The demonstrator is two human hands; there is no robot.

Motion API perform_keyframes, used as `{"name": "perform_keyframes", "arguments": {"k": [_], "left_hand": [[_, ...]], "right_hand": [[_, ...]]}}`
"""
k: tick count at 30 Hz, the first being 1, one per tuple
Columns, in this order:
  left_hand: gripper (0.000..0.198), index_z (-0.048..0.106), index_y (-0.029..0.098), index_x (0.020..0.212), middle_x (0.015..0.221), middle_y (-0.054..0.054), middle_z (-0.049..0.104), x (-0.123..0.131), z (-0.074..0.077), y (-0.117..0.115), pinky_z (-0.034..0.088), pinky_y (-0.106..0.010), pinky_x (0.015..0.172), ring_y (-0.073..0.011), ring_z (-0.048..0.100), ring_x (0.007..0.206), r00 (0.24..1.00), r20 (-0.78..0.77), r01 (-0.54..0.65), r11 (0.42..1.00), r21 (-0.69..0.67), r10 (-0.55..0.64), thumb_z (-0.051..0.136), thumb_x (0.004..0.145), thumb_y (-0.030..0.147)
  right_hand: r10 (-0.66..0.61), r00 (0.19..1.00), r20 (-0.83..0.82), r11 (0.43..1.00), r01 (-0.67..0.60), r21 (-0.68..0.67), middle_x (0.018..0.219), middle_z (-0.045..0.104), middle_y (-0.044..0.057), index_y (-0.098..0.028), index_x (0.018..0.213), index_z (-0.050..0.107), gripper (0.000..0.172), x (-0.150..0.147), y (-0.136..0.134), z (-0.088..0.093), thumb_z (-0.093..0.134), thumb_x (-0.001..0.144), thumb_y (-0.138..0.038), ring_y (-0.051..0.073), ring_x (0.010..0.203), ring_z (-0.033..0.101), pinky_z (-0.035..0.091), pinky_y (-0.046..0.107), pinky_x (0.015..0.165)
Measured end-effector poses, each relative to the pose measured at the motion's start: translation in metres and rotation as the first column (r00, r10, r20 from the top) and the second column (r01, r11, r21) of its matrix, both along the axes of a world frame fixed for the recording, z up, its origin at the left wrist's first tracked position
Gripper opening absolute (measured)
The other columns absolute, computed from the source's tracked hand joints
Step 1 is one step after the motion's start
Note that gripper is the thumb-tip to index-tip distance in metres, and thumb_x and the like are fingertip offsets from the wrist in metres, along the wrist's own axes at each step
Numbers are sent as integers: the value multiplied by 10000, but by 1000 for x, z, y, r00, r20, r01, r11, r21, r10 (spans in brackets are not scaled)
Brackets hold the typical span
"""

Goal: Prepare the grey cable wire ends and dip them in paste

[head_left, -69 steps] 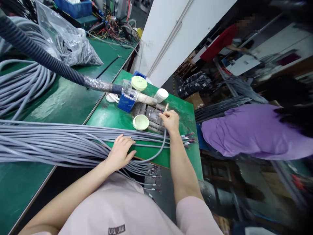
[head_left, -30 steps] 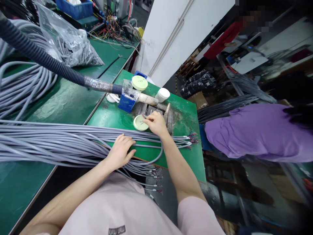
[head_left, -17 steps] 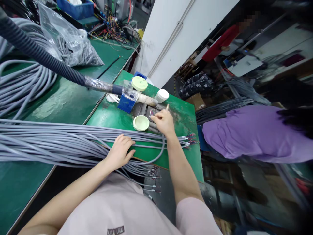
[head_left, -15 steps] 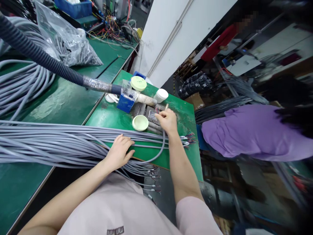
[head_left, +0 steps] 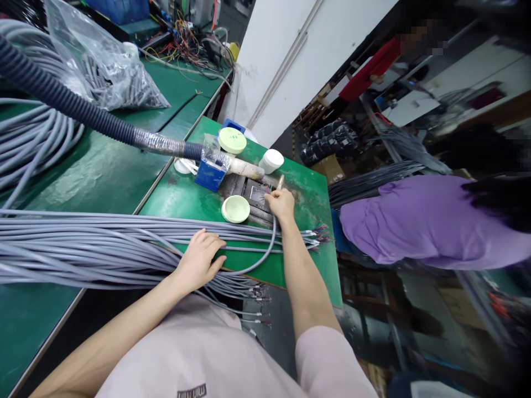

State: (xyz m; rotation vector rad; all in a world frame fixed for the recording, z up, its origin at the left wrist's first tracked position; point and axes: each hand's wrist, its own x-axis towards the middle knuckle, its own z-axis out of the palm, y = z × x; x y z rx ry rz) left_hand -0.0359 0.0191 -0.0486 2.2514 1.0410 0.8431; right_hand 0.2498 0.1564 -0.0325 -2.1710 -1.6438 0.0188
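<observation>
A long bundle of grey sheathed cables point(head_left: 103, 243) lies across the green bench point(head_left: 249, 268), its stripped ends fanning into fine coloured wires point(head_left: 320, 235) near the bench's edge. The left hand point(head_left: 199, 260) is spread, pressing flat on the bundle. 1 cable point(head_left: 270, 246) curves out of the bundle up to the right hand point(head_left: 281, 203), whose fingertips point(head_left: 270, 194) pinch thin wires over a dark metal plate point(head_left: 257, 194), just beside a pale green lid point(head_left: 235, 209).
</observation>
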Motion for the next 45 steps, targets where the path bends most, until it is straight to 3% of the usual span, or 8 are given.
{"name": "perform_keyframes", "arguments": {"k": [9,16,22,25,31,35,41,45], "left_hand": [[250,585,189,1086,1057,-90,668,0,1,1,309,-523,1058,-245,544,1092,1000,8,3,1000,-15,-3,540,844,236],[214,629,207,1030,1022,-76,683,-2,3,0,337,-511,1045,-226,587,1026,971,236,-10,989,-145,45,580,836,285],[322,631,189,1001,914,-46,675,24,13,0,487,-348,855,-173,627,888,571,745,235,801,-551,345,729,706,270],[387,631,185,947,836,-10,665,40,25,-1,490,-306,796,-141,619,806,347,806,417,692,-590,479,798,613,286],[302,612,167,718,726,33,608,47,46,-7,470,-257,695,-97,563,685,123,804,601,601,-527,582,826,574,324],[244,626,164,754,750,15,615,38,49,-8,471,-252,648,-109,554,678,75,779,702,522,-484,622,792,635,298],[209,647,147,808,764,-17,635,39,47,-14,487,-241,537,-114,560,592,100,749,835,353,-421,655,701,739,337],[424,676,127,948,608,7,572,45,41,-21,476,-245,502,-133,568,538,144,853,836,400,-376,501,741,686,454]], "right_hand": [[19,996,-88,1000,-18,13,611,546,16,-192,461,578,217,-5,-3,10,618,639,-308,162,628,479,359,290,624],[268,864,-426,956,-183,229,547,453,-28,-190,483,512,305,-40,-59,57,620,706,-369,121,556,431,348,269,571],[445,555,-703,896,-281,345,569,440,-34,-197,484,539,287,-98,-123,81,681,721,-276,114,572,411,345,275,590],[456,484,-747,887,-317,336,585,448,-29,-208,500,575,257,-118,-138,80,688,724,-265,120,583,421,361,280,594],[457,441,-772,882,-338,328,584,445,-27,-205,486,562,277,-134,-148,80,701,714,-279,114,569,431,370,270,551],[389,394,-833,880,-427,209,629,572,-31,-233,780,672,77,-133,-162,82,680,735,-295,91,462,456,359,242,437],[424,417,-804,886,-374,273,594,594,-50,-242,1215,564,396,-138,-183,72,596,824,-294,59,387,405,324,197,374],[394,370,-841,896,-360,261,589,580,-60,-248,1322,472,506,-137,-183,66,592,835,-319,53,364,370,302,194,355]]}}
